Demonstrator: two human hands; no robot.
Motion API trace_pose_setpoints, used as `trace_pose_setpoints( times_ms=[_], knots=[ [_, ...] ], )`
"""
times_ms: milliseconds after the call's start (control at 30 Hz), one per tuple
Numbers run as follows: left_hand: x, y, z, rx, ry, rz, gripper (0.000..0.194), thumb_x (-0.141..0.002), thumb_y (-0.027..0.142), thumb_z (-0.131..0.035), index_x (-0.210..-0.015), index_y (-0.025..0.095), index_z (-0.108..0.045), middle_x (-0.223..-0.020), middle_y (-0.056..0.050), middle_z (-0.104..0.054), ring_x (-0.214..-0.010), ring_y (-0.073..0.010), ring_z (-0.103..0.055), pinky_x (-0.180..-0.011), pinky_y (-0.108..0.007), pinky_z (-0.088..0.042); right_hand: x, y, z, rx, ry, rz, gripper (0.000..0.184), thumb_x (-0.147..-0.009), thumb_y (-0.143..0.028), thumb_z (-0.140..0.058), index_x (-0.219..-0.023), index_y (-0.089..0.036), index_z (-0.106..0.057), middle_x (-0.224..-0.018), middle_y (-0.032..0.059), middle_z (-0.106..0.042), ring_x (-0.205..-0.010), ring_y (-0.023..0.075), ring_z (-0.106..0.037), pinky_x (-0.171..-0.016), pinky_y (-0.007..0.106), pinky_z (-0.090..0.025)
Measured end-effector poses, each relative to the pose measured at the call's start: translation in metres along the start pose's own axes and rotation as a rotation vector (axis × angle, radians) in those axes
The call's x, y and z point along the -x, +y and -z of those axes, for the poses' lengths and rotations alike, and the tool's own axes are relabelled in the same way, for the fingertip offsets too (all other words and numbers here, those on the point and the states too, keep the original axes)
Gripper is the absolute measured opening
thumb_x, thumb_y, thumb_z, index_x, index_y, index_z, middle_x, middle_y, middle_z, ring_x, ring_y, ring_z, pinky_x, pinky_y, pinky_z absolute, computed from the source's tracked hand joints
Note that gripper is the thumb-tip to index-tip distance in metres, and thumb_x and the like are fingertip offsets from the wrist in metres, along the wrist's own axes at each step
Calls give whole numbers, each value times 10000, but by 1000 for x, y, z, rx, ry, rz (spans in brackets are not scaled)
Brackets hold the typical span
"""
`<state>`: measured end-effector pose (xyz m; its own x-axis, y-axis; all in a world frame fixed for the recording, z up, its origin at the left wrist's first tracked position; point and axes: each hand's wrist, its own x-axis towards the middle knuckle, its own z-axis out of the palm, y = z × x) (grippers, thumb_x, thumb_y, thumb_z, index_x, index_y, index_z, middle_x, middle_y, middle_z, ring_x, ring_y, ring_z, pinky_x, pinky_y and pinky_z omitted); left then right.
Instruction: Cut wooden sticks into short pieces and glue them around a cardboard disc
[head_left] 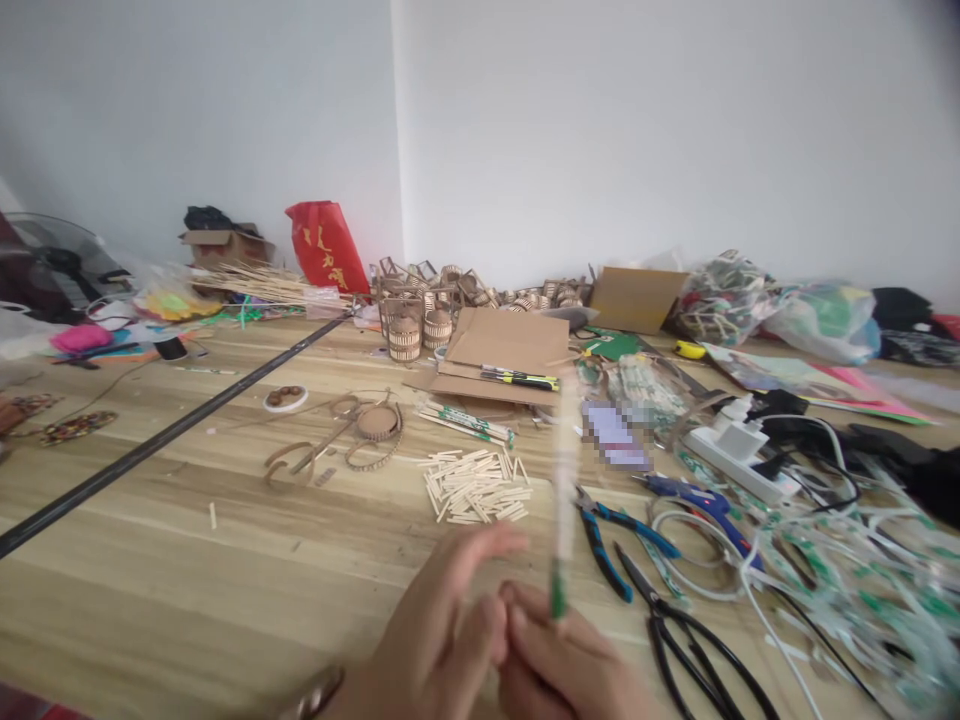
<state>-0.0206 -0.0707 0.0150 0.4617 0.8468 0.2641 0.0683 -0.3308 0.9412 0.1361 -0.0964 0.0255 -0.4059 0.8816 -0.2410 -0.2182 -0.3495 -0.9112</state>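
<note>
In my right hand (559, 655), closed at the bottom centre, a wrapped chopstick packet (564, 480) stands nearly upright; it is pale with a green end and blurred by motion. My left hand (450, 620) is beside it, index finger stretched forward and thumb apart, touching the right hand's fingertips. Just beyond lies a pile of short wooden sticks (476, 487). Behind that are more wrapped chopsticks (469, 425), white with green print. Right of my hands rest blue-handled cutting pliers (606, 550) and black-handled scissors (675, 620).
A blue glue gun (709, 510), power strip (739, 460) and tangled clear wrappers (870, 590) crowd the right. Cardboard (510, 340) with craft knives (519, 378) lies mid-table before small stick-built baskets (405, 338). A dark rod (180, 425) crosses the left; a coiled strip (375, 430) lies nearer.
</note>
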Motion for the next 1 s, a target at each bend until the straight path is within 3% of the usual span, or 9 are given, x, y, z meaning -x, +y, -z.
trace_pose_setpoints(
  times_ms=[133,200,333,467,600,700,800,900,1000],
  knots=[
    [-56,12,5,144,40,243,436,-935,518,-400,-1139,174,-574,-926,-92,-734,-1088,-262,-597,-1004,-407,-401,-23,10,6,-21,-193,-150,529,-711,-708,-593,-737,-185,-517,-389,-123,-290,-351,45,-173,-369,214,-105],
    [-70,9,8,250,159,294,422,-921,540,-390,-971,167,-582,-772,-82,-731,-919,-258,-652,-909,-407,-448,-26,13,10,70,-119,-104,571,-743,-741,-530,-857,-181,-526,-445,-120,-337,-365,46,-206,-373,200,-148],
    [-83,-6,16,326,314,302,381,-884,539,-477,-876,169,-567,-807,-93,-729,-881,-244,-658,-864,-374,-452,-30,10,18,409,166,39,629,-805,-775,-358,-913,-178,-525,-464,-113,-336,-395,59,-234,-406,208,-179],
    [-88,-18,17,417,429,311,398,-870,567,-483,-908,182,-574,-795,-86,-730,-919,-251,-659,-887,-378,-449,-39,10,20,491,175,60,639,-806,-792,-293,-801,-193,-514,-423,-106,-320,-393,72,-239,-424,222,-191],
    [-76,-19,-3,321,336,338,444,-861,611,-465,-761,197,-590,-815,-85,-730,-853,-234,-654,-864,-349,-461,-42,18,19,473,250,99,605,-819,-773,-318,-728,-197,-479,-482,-88,-308,-449,79,-256,-451,233,-186],
    [-59,-19,-21,354,133,351,486,-864,634,-444,-839,189,-637,-900,-93,-725,-889,-229,-648,-848,-327,-478,-39,22,19,418,242,120,568,-818,-755,-371,-733,-200,-459,-540,-82,-286,-474,79,-231,-444,242,-158],
    [-50,-23,-28,330,68,364,521,-854,643,-462,-919,173,-674,-1019,-108,-703,-966,-233,-630,-871,-315,-471,-36,22,25,373,221,97,562,-800,-763,-403,-786,-204,-465,-557,-88,-263,-475,77,-207,-436,241,-144],
    [-56,-26,-19,377,88,460,574,-790,678,-532,-1002,165,-677,-1032,-117,-698,-944,-256,-641,-759,-317,-502,-35,20,33,417,160,46,582,-804,-774,-367,-772,-203,-473,-502,-94,-277,-441,73,-215,-422,238,-140],
    [-74,-22,3,464,317,352,479,-839,598,-535,-1047,182,-649,-1075,-107,-695,-1061,-249,-614,-888,-330,-468,-36,16,37,449,47,-46,656,-757,-830,-330,-760,-195,-498,-435,-104,-285,-398,68,-223,-400,224,-147]
  ],
)
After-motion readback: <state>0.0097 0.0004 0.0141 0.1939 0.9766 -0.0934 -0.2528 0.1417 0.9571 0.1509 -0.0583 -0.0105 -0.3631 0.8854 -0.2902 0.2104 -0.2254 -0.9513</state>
